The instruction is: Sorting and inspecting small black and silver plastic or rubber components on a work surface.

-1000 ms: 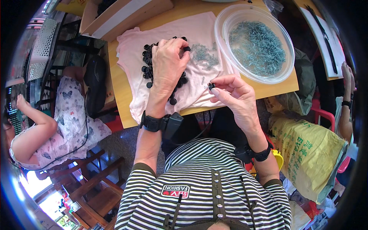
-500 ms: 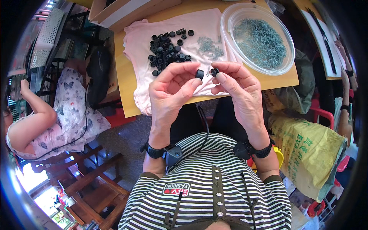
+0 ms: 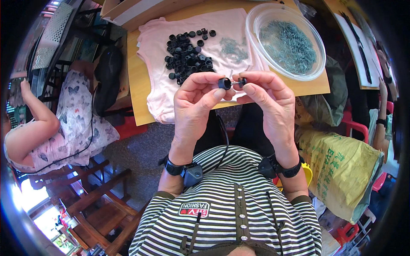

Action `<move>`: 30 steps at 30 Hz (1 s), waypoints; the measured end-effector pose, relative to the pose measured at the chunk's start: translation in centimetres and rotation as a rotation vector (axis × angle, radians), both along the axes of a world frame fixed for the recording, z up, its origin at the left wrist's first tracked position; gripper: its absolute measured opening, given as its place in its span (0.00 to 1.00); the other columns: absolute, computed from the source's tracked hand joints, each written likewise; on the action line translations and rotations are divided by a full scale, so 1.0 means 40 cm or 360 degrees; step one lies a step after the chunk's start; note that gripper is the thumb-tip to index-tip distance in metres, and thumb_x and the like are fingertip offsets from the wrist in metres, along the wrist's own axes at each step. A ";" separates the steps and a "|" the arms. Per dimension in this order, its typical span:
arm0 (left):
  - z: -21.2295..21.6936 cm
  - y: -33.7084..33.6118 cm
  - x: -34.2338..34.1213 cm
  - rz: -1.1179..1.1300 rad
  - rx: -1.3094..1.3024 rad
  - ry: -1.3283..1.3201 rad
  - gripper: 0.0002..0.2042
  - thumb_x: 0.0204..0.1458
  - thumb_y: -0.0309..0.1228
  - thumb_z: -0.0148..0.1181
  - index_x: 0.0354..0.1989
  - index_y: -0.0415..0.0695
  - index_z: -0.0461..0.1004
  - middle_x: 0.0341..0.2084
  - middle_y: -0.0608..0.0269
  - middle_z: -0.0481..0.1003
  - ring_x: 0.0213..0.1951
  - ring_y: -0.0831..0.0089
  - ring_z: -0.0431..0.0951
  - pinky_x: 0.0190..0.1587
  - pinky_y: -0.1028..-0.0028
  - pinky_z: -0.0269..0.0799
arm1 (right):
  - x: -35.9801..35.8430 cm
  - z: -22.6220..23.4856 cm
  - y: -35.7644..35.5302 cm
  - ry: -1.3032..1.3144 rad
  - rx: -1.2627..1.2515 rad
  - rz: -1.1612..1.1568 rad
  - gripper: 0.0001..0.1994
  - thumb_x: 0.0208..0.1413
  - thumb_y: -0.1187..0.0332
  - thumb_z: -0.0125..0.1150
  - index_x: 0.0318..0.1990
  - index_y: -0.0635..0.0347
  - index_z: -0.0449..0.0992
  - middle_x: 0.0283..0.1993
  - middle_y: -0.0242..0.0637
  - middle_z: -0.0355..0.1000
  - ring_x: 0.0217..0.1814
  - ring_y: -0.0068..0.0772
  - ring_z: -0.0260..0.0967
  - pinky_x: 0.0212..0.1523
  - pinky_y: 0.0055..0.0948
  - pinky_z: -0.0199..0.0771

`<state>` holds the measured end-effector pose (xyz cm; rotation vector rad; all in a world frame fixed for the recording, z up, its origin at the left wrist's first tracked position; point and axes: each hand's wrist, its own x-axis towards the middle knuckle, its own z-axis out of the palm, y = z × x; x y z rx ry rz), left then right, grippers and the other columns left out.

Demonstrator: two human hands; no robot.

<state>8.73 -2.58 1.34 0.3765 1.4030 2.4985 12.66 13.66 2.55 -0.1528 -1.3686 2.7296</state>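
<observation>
- Black rubber cap [image 3: 224, 83], small and round, sits pinched between the thumb and forefinger of the left hand [image 3: 194, 109], raised in front of the chest.
- Just beside it, the right hand [image 3: 269, 106] grips a second small black piece [image 3: 242, 81] in its fingertips; a thin pale pin seems to join the two, though it is too small to be sure.
- Beyond the fingers, a heap of black caps [image 3: 185, 57] lies on a pink cloth [image 3: 156, 91], with a loose scatter of grey screws [image 3: 232, 46] beside it.
- Beyond the right fingers stands a round clear plastic bowl [image 3: 256, 19] of grey screws.
- A yellow sack [image 3: 341, 166] with green print lies below the right wrist, partly cut off.
</observation>
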 end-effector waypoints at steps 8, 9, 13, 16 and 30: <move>-0.014 0.006 0.001 0.0033 0.0194 -0.0143 0.13 0.54 0.19 0.59 0.47 0.35 0.71 0.41 0.54 0.78 0.41 0.70 0.80 0.49 0.69 0.78 | 0.005 0.027 -0.005 0.0405 0.0876 -0.0193 0.11 0.54 0.81 0.61 0.45 0.70 0.76 0.44 0.40 0.76 0.42 0.25 0.77 0.41 0.20 0.79; -0.013 0.007 0.001 0.0031 0.0192 -0.0142 0.13 0.54 0.19 0.59 0.47 0.35 0.71 0.41 0.54 0.78 0.41 0.70 0.80 0.49 0.69 0.78 | 0.008 0.033 -0.002 0.0376 0.1001 -0.0132 0.12 0.55 0.83 0.59 0.47 0.72 0.74 0.47 0.42 0.75 0.44 0.25 0.76 0.44 0.20 0.78; -0.010 0.011 0.001 0.0060 0.0091 -0.0062 0.13 0.53 0.17 0.60 0.47 0.35 0.71 0.41 0.54 0.78 0.41 0.70 0.80 0.48 0.70 0.78 | -0.001 0.021 -0.010 0.0464 0.1056 -0.0334 0.10 0.51 0.78 0.65 0.42 0.65 0.78 0.39 0.38 0.77 0.37 0.25 0.78 0.35 0.22 0.82; -0.006 0.012 0.002 0.0078 0.0002 0.0016 0.13 0.52 0.16 0.60 0.47 0.34 0.71 0.41 0.54 0.78 0.41 0.71 0.80 0.48 0.71 0.78 | -0.001 0.019 -0.008 0.0461 0.1120 -0.0348 0.10 0.50 0.78 0.66 0.41 0.65 0.79 0.39 0.39 0.77 0.36 0.25 0.78 0.34 0.21 0.81; -0.009 0.011 -0.001 0.0079 -0.0153 0.0106 0.13 0.53 0.15 0.59 0.47 0.33 0.72 0.42 0.54 0.77 0.44 0.71 0.79 0.51 0.74 0.77 | -0.001 0.002 0.007 0.0582 0.1487 -0.0378 0.13 0.51 0.79 0.63 0.45 0.62 0.79 0.42 0.43 0.77 0.41 0.34 0.78 0.40 0.26 0.79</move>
